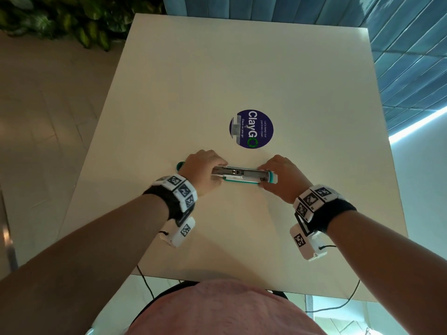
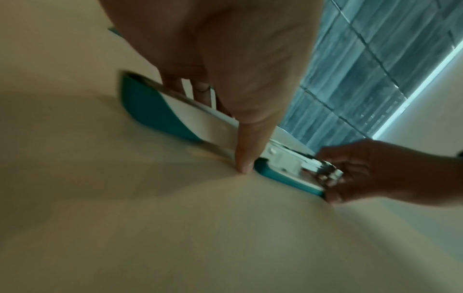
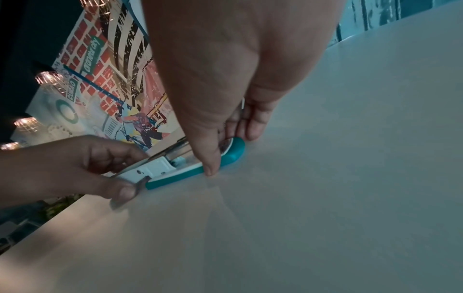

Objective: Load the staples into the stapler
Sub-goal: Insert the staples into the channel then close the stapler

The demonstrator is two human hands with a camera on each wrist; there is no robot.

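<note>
Round blue sticker (image 1: 251,128) on cream table (image 1: 242,76); leafy plant (image 1: 72,18) beyond

- We see a cream tabletop (image 1: 242,68).
- On it lies our teal-and-white stapler (image 1: 238,176), opened flat, near the front.
- A round blue sticker (image 1: 251,128) sits just beyond.

Office pantry is suggested: tabletop (image 1: 193,68) sticker (image 1: 251,128) reads "Let's keep our pantries clean"; wall mural (image 3: 105,83), plants (image 1: 60,18) seen nearby.
</note>
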